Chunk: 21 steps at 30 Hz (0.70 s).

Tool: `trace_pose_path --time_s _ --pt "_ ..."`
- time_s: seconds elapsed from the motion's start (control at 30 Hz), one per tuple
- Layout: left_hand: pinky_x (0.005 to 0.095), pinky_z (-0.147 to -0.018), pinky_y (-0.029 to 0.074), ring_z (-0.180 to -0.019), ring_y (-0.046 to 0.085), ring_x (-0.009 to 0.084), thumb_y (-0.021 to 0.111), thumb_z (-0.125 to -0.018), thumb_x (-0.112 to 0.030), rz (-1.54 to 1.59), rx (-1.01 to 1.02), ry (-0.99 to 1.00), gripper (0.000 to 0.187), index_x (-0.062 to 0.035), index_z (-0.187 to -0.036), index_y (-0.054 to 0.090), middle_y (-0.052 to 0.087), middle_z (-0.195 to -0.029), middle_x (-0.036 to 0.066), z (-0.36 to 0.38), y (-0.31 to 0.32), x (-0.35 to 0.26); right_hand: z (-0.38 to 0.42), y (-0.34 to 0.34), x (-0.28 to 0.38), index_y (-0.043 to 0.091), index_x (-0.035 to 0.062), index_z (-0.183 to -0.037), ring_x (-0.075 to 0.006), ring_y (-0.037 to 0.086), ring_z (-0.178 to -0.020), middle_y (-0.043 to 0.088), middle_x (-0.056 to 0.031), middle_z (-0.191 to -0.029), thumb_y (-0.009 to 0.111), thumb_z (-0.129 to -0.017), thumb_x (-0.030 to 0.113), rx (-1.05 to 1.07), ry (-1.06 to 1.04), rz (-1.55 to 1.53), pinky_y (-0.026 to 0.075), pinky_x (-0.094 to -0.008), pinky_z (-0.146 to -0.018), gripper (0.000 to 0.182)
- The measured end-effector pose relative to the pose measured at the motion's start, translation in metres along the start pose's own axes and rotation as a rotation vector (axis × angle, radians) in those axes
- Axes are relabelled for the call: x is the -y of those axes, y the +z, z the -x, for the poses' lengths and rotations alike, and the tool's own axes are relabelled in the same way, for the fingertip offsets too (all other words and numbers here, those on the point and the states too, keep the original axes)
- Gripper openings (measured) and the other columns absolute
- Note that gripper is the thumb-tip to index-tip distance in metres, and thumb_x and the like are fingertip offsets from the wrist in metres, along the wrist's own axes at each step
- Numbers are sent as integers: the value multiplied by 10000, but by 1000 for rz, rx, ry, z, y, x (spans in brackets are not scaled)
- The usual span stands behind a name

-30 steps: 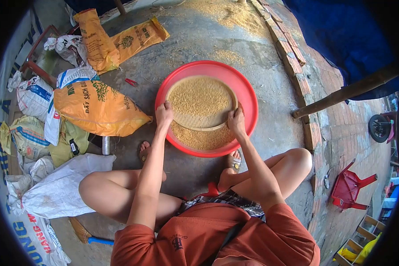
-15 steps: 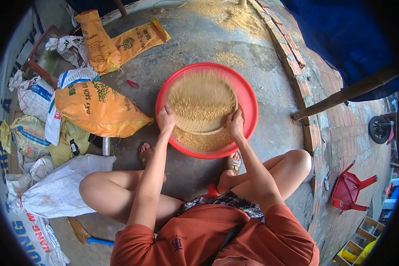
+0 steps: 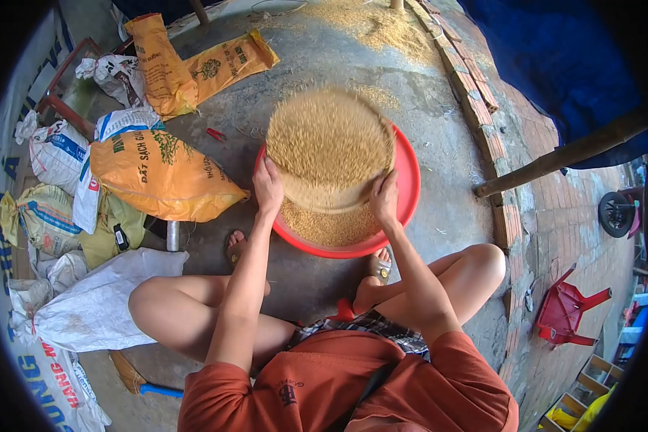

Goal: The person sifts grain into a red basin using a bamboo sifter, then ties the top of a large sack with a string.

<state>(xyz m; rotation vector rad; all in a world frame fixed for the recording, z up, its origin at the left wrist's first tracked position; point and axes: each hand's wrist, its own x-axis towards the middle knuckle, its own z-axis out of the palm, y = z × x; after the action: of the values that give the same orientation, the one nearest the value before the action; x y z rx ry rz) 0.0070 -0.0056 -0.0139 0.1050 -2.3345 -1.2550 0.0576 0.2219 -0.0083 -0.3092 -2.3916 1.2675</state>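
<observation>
A round woven winnowing tray (image 3: 331, 198) is held over a wide red basin (image 3: 409, 173), its far side raised. Much of the tray is covered by golden grain (image 3: 331, 137), blurred by motion and partly in the air. My left hand (image 3: 268, 186) is closed on the tray's left rim. On the right rim, my right hand (image 3: 384, 196) grips with the thumb uppermost. More loose grain (image 3: 327, 227) lies in the basin below the tray's near edge. The tray hides the far part of the basin.
Orange printed sacks (image 3: 162, 176) and a white sack (image 3: 101, 302) lie to my left, with red-handled pliers (image 3: 216, 135) beyond. Spilled grain (image 3: 403, 36) covers part of the far floor. A brick edging (image 3: 475, 108), a slanting pole (image 3: 554, 158) and an overturned red stool (image 3: 565, 309) are on the right.
Both hands have lifted the winnowing tray's far side higher and slightly away from me. The grain has spread upward across the tray. The basin stays in place.
</observation>
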Motion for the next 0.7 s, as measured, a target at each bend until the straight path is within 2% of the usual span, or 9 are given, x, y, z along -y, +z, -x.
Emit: trace_pose_path --time_s 0.07,0.2,0.3,0.37,0.47,0.53,0.6,0.63,0.7 --pt "466 -580 383 -652 519 399 317 -827 -211 -277 132 -53 336 43 -729 513 522 -655 254 19 22 57 12 12 -35 313 -48 -888 -427 520 -637 506 -301 -662 375 -786 116 138 156 171 415 -454 -549 202" --pt "471 -623 398 -679 518 406 315 -820 -208 -373 276 -152 346 45 -723 530 521 -687 271 36 30 85 20 12 -53 322 -53 -875 -441 519 -679 510 -320 -699 373 -780 128 249 237 252 426 -459 -580 212" --pt "458 -613 398 -689 521 403 323 -825 -210 -310 257 -116 334 42 -741 524 523 -678 265 17 22 63 10 7 -32 311 -43 -874 -436 516 -639 506 -306 -667 371 -787 117 187 162 223 412 -463 -545 191" --pt "445 -605 396 -701 520 402 325 -836 -207 -96 45 -35 308 37 -797 510 535 -693 246 -2 1 4 -1 -3 -4 300 -22 -878 -426 510 -598 496 -290 -637 366 -799 106 97 94 62 392 -465 -515 165" --pt "422 -625 374 -734 501 405 306 -856 -220 53 91 -95 318 49 -878 474 517 -754 261 -17 -25 -47 -9 -8 15 291 -3 -886 -425 501 -575 485 -283 -618 358 -812 102 -43 -62 14 375 -468 -497 146" --pt "427 -612 385 -721 505 406 309 -854 -212 50 44 -13 304 37 -904 476 523 -730 249 -11 -16 -32 -5 -7 10 291 -2 -891 -429 501 -583 489 -287 -627 353 -815 105 -94 -87 -1 374 -473 -503 146" --pt "434 -619 399 -720 510 406 322 -842 -188 -46 -74 196 285 29 -937 481 531 -720 245 -2 9 18 -1 4 -14 305 -21 -888 -438 509 -613 500 -302 -655 362 -801 114 28 9 57 389 -481 -533 170" --pt "440 -647 403 -727 512 406 329 -828 -185 -118 19 36 294 43 -883 506 540 -735 246 12 11 25 3 8 -26 305 -21 -888 -438 509 -613 500 -302 -655 362 -801 114 27 8 57 389 -481 -533 170" --pt "453 -651 401 -722 517 403 330 -816 -190 -304 243 -184 312 47 -818 533 536 -735 257 27 19 47 14 13 -45 324 -43 -880 -449 512 -644 505 -319 -679 378 -780 124 172 218 197 405 -486 -565 202"
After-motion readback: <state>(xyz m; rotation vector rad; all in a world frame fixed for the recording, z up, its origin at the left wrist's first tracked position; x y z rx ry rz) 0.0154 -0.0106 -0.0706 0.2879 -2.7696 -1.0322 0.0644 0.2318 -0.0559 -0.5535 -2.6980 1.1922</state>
